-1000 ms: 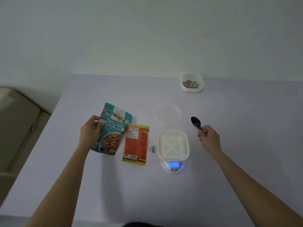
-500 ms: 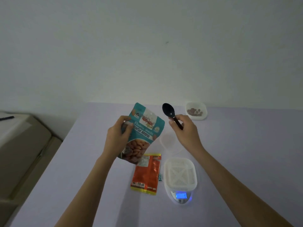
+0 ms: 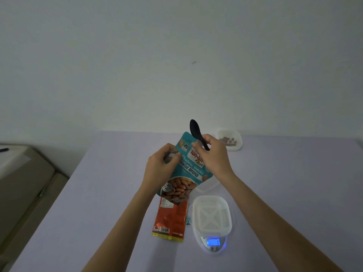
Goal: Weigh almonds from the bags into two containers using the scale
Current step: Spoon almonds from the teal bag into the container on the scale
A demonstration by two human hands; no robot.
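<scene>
One container (image 3: 230, 141) looks filled (far corner); basket (image 3: 212, 216) on scale (image 3: 213, 243) empty. My left hand (image 3: 160, 167) pinches teal bag (image 3: 185, 171), right hand (image 3: 215, 154) grips spoon (image 3: 197, 131).

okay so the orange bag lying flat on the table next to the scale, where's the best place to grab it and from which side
Probably by its far top edge, approached from its left side. The orange bag lies flat with its yellow-trimmed end nearest the person, so pinching a thin edge beats grabbing its face. Its right side is crowded by a small clip and the scale carrying the white basket. The held teal bag overhangs the far end.
</scene>
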